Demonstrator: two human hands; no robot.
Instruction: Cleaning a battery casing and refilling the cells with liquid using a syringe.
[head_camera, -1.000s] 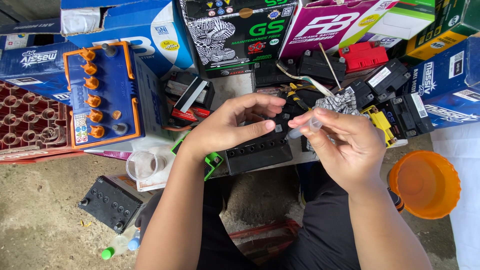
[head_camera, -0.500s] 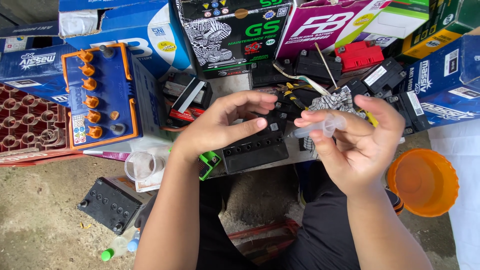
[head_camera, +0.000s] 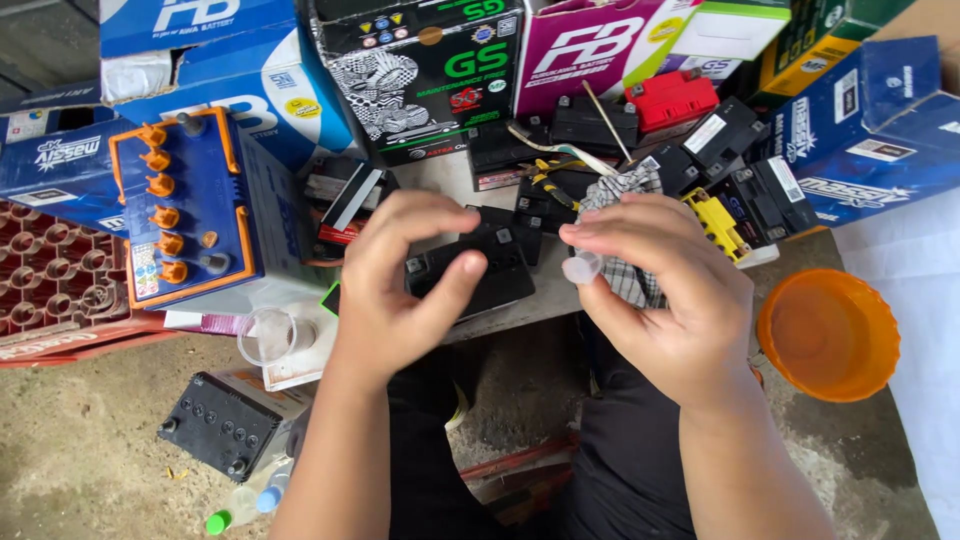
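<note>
1. Holding: my right hand (head_camera: 665, 290) pinches a small clear plastic cap (head_camera: 582, 267) between thumb and fingertips, closed on it, at about 3 o'clock from the centre of the view.
2. My left hand (head_camera: 405, 285) sits at 9 o'clock from the cap, fingers curled but loose, thumb stretched toward a small black battery (head_camera: 480, 270); whether the thumb touches the battery I cannot tell. The two hands are apart, with the battery between them.
3. Checked cloth (head_camera: 625, 235): grey and white, partly hidden behind my right fingers, at 12 o'clock from that hand.
4. Blue battery with orange caps (head_camera: 195, 205): standing at 9 o'clock, well apart from my left hand.
5. Clear plastic cup (head_camera: 265, 335): lying at 8 o'clock, just beside my left wrist.
6. Flat black battery (head_camera: 220, 425): on the dirt floor at 7 o'clock.
7. Orange bowl (head_camera: 828, 333): at 4 o'clock, near my right wrist.
8. Red battery (head_camera: 672, 98) and a yellow-topped battery (head_camera: 718, 222): among more black ones at 1 o'clock.
9. Printed cardboard boxes (head_camera: 425, 70): ranged along 12 o'clock.
</note>
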